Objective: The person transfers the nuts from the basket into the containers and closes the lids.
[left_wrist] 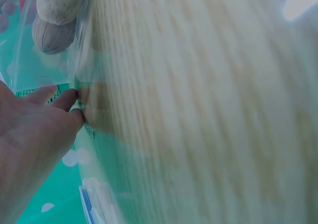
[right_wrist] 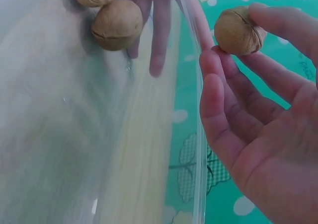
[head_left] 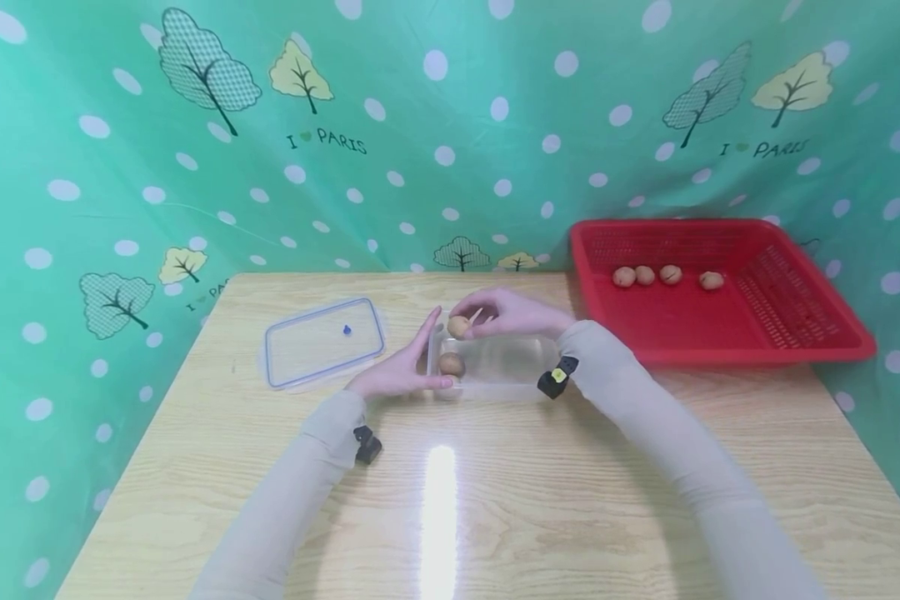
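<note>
My right hand (head_left: 506,312) pinches a walnut (right_wrist: 239,31) between thumb and fingertips. It holds this walnut over the left back part of a clear plastic box (head_left: 506,392). Two walnuts sit in the box at its left end, one of them the walnut (right_wrist: 118,24) seen plainly in the right wrist view. My left hand (head_left: 401,371) spans the box's left end, its fingers spread and fairly straight, with the thumb at the front side. In the left wrist view, the walnuts (left_wrist: 53,35) show through the clear wall.
Left of the box lies a clear lid (head_left: 322,343) with a blue seal and a small blue piece on it. A red plastic basket (head_left: 690,333) at the back right holds several walnuts (head_left: 671,275). Behind the wooden table (head_left: 540,500) hangs a green patterned cloth (head_left: 450,108).
</note>
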### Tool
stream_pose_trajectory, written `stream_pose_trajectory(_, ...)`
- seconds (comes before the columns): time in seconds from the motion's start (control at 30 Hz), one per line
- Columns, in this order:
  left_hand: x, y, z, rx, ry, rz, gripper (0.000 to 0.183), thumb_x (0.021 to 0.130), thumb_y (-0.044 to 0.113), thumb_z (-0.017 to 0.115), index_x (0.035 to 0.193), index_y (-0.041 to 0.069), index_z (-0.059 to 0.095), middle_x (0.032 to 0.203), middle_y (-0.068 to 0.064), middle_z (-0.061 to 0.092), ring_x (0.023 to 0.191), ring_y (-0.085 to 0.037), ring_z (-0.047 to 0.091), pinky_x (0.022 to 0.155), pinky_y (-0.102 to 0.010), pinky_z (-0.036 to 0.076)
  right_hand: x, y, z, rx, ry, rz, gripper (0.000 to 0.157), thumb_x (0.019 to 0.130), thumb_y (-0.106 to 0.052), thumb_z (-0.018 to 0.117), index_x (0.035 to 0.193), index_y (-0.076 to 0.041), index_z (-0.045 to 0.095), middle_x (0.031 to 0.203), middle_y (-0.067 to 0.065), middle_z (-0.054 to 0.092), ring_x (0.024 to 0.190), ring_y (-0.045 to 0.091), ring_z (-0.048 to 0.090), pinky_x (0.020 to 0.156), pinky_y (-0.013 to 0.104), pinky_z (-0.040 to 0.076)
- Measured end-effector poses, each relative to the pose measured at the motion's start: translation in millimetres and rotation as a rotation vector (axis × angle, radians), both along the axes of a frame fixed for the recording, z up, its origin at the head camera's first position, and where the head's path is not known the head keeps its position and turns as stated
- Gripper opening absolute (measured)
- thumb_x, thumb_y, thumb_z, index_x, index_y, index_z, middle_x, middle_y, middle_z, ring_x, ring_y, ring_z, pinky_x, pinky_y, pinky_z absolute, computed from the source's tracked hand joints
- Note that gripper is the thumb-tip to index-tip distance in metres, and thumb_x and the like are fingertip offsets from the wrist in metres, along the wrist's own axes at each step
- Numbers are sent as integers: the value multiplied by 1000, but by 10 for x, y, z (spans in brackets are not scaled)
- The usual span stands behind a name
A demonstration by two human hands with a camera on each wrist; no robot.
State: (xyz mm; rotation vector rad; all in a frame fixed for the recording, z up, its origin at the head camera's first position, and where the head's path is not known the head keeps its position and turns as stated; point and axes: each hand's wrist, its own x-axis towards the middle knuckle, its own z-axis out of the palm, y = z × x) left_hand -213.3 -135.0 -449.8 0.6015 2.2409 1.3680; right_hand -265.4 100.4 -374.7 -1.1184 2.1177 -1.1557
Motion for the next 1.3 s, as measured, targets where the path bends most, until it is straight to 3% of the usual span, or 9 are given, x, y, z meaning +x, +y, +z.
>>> stream_pose_trajectory(0.27,3,6,5,1,22,-6,108,74,33,72,132,51,-17,146,8,-14,132,-26,2,100,-56,14,75,-47,-66,30,-14,-16,38,82,-15,62,119,-7,54,112,-1,56,100,18,53,86,30,43)
stream_pose_trajectory(0.4,4,1,13,-6,7,-11,107,74,35,72,131,53,-17,145,10,-15,132,-24,1,100,-55,14,105,-66,-126,65,-65,-96,39,82,-10,60,120,-6,52,114,1,55,104,21,50,88,31,42)
stream_pose_trajectory(0.5,10,-5,19,0,7,-14,107,74,35,72,131,52,-18,147,4,-11,132,-26,3,101,-54,15,125,-105,-178,90,-87,-166,39,81,-9,61,118,-6,51,115,5,53,107,22,48,91,35,39)
stream_pose_trajectory(0.73,2,-4,6,31,-6,-19,109,75,28,72,133,50,-17,148,-7,-5,131,-33,7,100,-55,15,137,-195,-316,124,-97,-278,26,81,-14,65,101,-8,50,108,6,53,104,23,49,90,38,40)
stream_pose_trajectory(0.9,22,8,51,15,-22,5,109,74,26,73,132,52,-15,147,-6,-7,131,-31,9,100,-55,15,136,-217,-385,130,-62,-282,24,83,-10,61,106,-8,54,106,5,56,102,23,51,88,35,40)
stream_pose_trajectory(1.1,30,15,69,14,-15,-13,109,75,28,72,132,51,-16,146,2,-15,132,-29,0,101,-56,10,142,-222,-408,157,-32,-257,32,84,-7,59,115,-2,54,113,10,56,108,26,48,93,38,37)
stream_pose_trajectory(1.3,117,36,280,26,-17,-42,109,77,22,71,137,39,-18,148,-9,-9,131,-32,-1,101,-55,9,149,-210,-397,242,-65,-228,43,85,-12,57,125,1,47,120,13,52,110,26,48,93,37,38)
